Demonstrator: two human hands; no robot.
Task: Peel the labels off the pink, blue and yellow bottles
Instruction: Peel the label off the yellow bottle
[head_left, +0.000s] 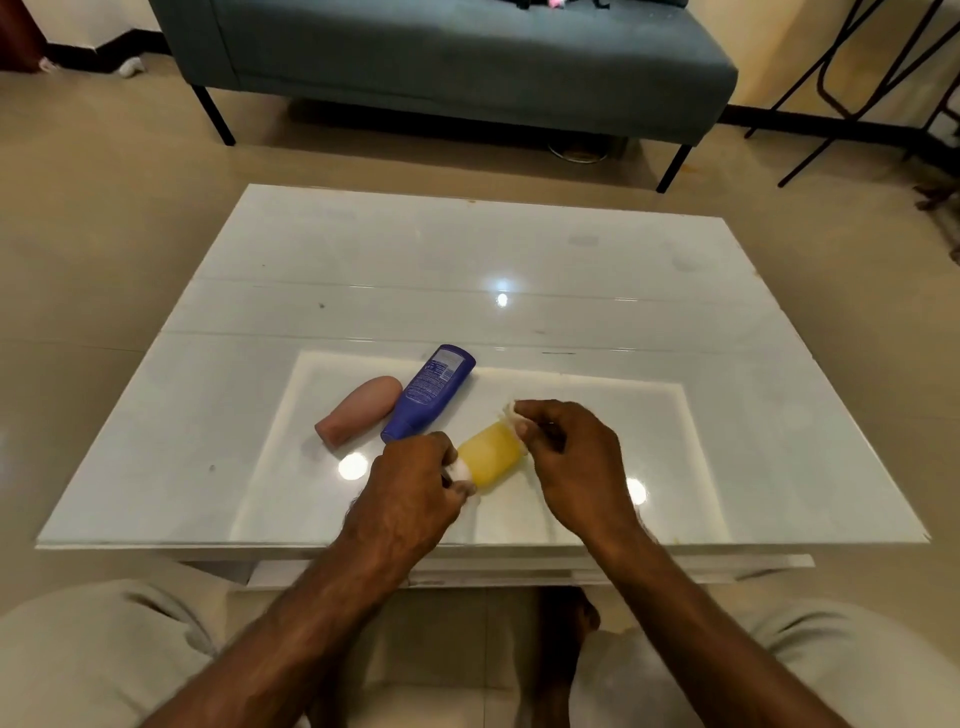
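The yellow bottle (491, 454) lies on its side near the front of the white table (519, 260), held between both hands. My left hand (410, 493) grips its white cap end. My right hand (571, 457) pinches a pale strip of label (510, 410) at the bottle's far end. To the left lies the blue bottle (428, 392), its printed label facing up. The pink bottle (358, 410) lies beside it, with no label showing on its visible side.
A grey-blue sofa (467, 62) stands beyond the table across a beige tiled floor. Black metal chair legs (857, 78) are at the far right. My knees in light trousers (104, 649) sit under the table's front edge.
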